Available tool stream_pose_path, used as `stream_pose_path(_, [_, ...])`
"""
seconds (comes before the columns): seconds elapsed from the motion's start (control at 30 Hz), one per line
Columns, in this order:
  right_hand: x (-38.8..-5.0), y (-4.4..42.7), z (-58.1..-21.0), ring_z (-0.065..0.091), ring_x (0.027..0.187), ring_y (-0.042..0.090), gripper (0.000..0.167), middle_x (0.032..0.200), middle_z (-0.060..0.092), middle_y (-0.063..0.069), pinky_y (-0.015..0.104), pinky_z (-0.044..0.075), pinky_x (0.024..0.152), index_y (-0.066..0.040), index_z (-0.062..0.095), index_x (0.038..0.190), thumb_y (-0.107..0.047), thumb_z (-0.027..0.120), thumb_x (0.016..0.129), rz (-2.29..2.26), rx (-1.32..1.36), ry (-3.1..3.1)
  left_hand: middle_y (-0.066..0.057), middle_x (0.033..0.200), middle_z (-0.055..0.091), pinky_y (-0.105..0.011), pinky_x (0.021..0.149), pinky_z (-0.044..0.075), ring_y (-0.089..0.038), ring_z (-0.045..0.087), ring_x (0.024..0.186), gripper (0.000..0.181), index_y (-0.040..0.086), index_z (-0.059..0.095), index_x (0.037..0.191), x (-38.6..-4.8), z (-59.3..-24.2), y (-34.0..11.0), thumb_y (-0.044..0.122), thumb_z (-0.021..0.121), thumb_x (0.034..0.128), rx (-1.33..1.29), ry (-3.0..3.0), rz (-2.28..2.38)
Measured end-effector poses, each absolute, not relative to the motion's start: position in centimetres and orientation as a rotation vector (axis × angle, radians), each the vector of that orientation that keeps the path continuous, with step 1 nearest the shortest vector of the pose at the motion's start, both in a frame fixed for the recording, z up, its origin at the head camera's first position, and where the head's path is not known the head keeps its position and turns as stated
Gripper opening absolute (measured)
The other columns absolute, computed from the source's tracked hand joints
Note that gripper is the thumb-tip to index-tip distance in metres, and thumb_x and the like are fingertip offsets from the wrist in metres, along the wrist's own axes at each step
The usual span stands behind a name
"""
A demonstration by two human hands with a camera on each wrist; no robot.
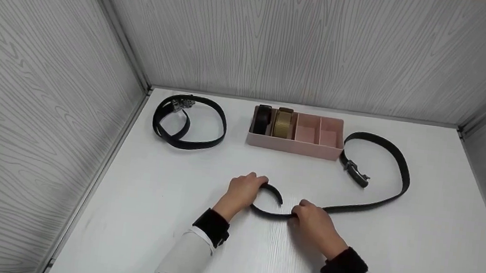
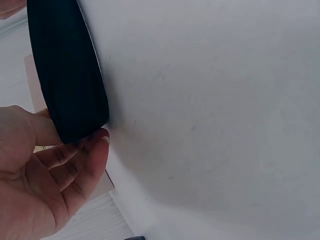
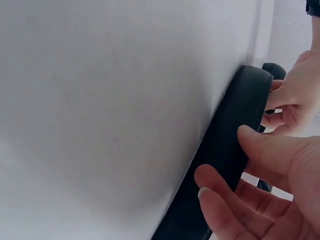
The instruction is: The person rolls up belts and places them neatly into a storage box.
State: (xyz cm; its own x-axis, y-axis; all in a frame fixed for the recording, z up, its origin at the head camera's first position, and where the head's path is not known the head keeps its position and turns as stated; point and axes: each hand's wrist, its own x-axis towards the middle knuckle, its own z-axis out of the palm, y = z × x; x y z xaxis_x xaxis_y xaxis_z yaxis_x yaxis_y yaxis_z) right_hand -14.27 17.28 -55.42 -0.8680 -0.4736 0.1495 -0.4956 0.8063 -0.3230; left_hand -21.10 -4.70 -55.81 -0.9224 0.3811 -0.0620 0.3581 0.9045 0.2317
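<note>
A black belt (image 1: 365, 207) stands on its edge in a long curve on the white table. Its buckle end (image 1: 357, 176) lies to the right, and its tail curls round near the middle. My left hand (image 1: 244, 189) grips the belt beside the curled tail; the left wrist view shows the fingers bent at the strap (image 2: 67, 70). Farther along, to the right, my right hand (image 1: 313, 222) pinches the strap between thumb and fingers. In the right wrist view the fingertips touch the strap (image 3: 227, 125), with the left hand (image 3: 295, 102) beyond.
Behind the hands stands a pink divided box (image 1: 294, 148). A rolled dark belt (image 1: 262, 120) and a rolled tan belt (image 1: 283, 123) sit in its left compartments. At the back left lies another loosely coiled black belt (image 1: 196, 145). Grey wood-grain panels (image 1: 281, 40) enclose the table.
</note>
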Motion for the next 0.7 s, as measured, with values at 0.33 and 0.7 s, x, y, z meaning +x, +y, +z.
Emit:
stream_pose_path(0.33, [-15.2,17.3,-55.8,0.056,0.063,0.014,0.015,0.073,0.051,-0.003,0.03,0.048,0.056,-0.009,0.072,0.075,-0.021,0.082,0.078,0.61,0.751,-2.925,-0.001,0.085,0.063,-0.038,0.062,0.05,-0.024,0.063,0.077,0.017,0.022,0.075,0.098,-22.1,-55.6,-4.9,0.013,0.062,0.0907,0.74,2.968,0.345])
stream_pose_path(0.7, [-16.2,16.8,-56.3,0.054,0.055,0.02,0.025,0.072,0.05,0.002,0.035,0.045,0.05,-0.007,0.066,0.079,-0.028,0.079,0.078,0.504,0.835,-2.862,-0.002,0.095,0.06,-0.028,0.074,0.047,-0.017,0.056,0.081,0.038,0.02,0.071,0.121,-21.7,-56.0,-3.5,0.001,0.063,0.0899,1.099,2.772,0.472])
